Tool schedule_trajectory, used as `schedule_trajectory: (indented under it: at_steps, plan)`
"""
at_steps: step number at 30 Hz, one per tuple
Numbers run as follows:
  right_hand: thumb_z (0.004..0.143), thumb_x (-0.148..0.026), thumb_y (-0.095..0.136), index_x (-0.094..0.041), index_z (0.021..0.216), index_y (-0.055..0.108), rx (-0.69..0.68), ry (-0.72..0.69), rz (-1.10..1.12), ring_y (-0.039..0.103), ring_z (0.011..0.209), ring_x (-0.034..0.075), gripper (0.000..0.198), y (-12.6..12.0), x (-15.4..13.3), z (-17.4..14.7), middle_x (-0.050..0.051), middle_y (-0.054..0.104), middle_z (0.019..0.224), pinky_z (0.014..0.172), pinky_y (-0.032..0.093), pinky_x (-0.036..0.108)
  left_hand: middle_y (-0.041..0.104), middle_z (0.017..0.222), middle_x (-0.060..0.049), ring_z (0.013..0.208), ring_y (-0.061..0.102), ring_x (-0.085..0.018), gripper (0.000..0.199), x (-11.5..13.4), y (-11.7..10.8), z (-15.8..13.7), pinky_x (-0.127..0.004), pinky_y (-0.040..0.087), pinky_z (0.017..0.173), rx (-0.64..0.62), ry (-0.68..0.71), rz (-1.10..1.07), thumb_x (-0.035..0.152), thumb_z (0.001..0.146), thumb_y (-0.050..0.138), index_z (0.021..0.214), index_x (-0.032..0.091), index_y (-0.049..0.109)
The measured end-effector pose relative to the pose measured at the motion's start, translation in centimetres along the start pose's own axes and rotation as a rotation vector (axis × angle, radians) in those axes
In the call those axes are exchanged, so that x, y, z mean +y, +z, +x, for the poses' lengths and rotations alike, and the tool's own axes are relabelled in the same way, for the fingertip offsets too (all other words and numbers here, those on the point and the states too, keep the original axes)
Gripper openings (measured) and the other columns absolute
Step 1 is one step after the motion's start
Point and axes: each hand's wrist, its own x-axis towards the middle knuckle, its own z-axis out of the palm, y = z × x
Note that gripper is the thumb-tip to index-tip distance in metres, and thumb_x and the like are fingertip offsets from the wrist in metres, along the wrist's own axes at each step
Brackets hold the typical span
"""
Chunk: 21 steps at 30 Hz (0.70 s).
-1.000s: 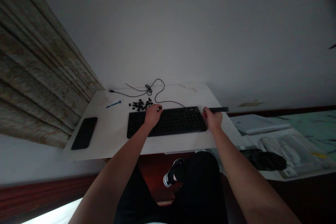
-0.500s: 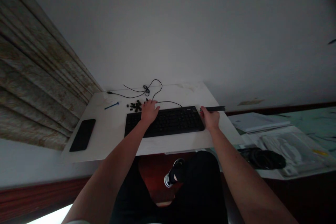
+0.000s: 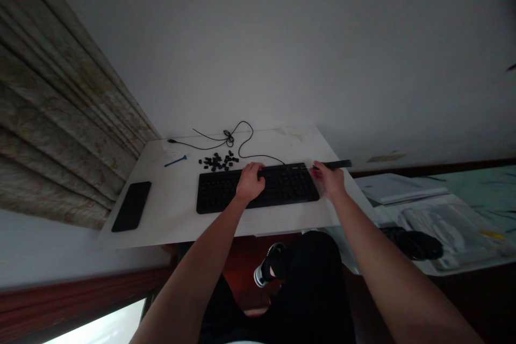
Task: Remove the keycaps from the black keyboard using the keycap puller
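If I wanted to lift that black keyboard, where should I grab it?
Probably by both short ends of the keyboard, one hand coming in from the left and one from the right. It's long and lies flat on the white table, so holding both ends should keep it level. The cable leaves the far long edge, so the ends avoid it.

a room, probably in a home
a patterned curtain (image 3: 52, 97) hangs beside the white desk (image 3: 169, 212), which stands against a plain wall (image 3: 282, 54).
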Motion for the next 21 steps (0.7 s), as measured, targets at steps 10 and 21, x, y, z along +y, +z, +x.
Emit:
schedule_trajectory:
  at_steps: [10, 21]
  plan:
    - [0.082, -0.039, 0.07, -0.015, 0.081, 0.073, -0.5, -0.268, -0.556, 0.069, 0.06, 0.019, 0.023, 8.5, -4.1, -6.7, 0.006, 0.072, 0.066, 0.053, 0.049, 0.024, 0.063, 0.118, -0.01, 0.113, 0.059, -0.025, 0.058, 0.1, 0.0, -0.1, -0.042, 0.048, 0.104, 0.012, 0.031, -0.011, 0.004, 0.071, 0.058, 0.126, 0.02, 0.055]
    - [0.088, -0.038, 0.065, -0.016, 0.067, 0.072, -0.507, -0.517, -0.995, 0.071, 0.069, 0.023, 0.03, 10.4, -4.7, -8.4, 0.009, 0.071, 0.066, 0.058, 0.043, 0.026, 0.066, 0.098, -0.008, 0.102, 0.061, -0.024, 0.013, -0.5, 0.5, 0.3, -0.041, 0.05, 0.097, 0.029, 0.032, 0.049, 0.01, 0.082, 0.059, 0.092, 0.019, 0.061]
